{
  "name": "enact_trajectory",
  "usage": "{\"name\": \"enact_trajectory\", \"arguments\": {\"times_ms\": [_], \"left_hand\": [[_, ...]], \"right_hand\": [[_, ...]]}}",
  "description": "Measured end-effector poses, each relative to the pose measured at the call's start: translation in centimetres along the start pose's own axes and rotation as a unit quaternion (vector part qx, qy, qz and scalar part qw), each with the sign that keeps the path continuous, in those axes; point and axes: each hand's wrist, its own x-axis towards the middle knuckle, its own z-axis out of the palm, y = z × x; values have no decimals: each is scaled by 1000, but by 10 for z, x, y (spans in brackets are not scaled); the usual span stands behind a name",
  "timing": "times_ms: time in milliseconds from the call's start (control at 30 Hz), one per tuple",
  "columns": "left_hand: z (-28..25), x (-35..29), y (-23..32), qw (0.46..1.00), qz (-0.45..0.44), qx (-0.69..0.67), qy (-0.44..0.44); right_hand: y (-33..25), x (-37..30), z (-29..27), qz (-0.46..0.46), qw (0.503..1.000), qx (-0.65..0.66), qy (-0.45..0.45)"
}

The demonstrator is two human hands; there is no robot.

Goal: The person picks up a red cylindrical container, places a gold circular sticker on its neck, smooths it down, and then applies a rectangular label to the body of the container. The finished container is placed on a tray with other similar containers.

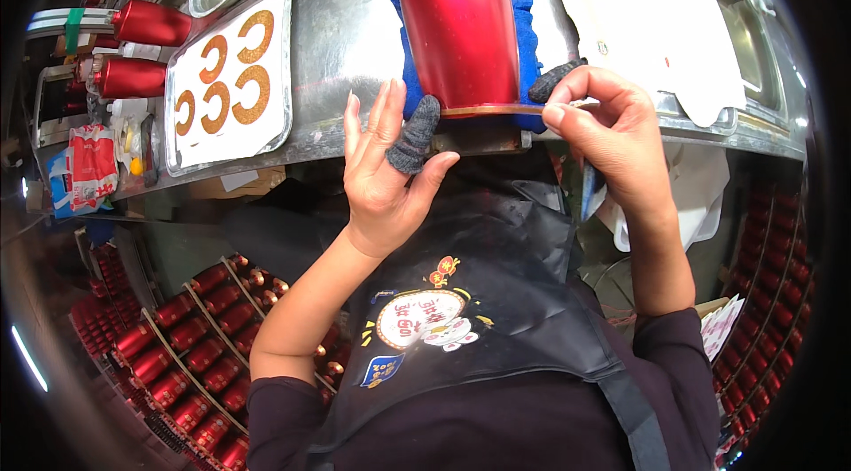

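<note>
Two hands work at the near end of a red metallic vessel (461, 37), which lies on its side on a blue cloth (524, 19) at the middle of the near edge of the metal tabletop (346, 54); its far end runs out of view at the top. The vessel sits between the hands, a little beyond them.

The right hand (620, 121), just right of the vessel's near end, pinches one end of a thin gold-brown strip (492, 109) between thumb and finger. The strip runs leftward along the vessel's near rim. A dark grey finger cover (557, 79) on this hand points toward the vessel.

The left hand (383, 174) is unclenched, fingers spread, grasping nothing; its index finger, in a grey knitted cover (413, 136), has its tip at the left side of the near rim. Whether that tip presses on the strip, I cannot tell.

Toward the tabletop's left edge lies a white tray (199, 150) with five gold C-shaped pieces (252, 94).
</note>
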Motion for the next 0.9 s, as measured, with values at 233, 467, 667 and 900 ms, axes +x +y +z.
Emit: {"name": "enact_trajectory", "arguments": {"times_ms": [233,467,667,900], "left_hand": [[-1,7,-4,998,38,48,-17],[-8,29,6,988,113,100,-29],[3,53,17,970,181,162,6],[13,52,10,995,73,52,42]], "right_hand": [[6,6,-6,-20,999,-45,4],[18,14,-4,-38,999,-20,-4],[18,16,0,-11,1000,-23,-7],[18,15,0,20,999,-31,-33]]}}
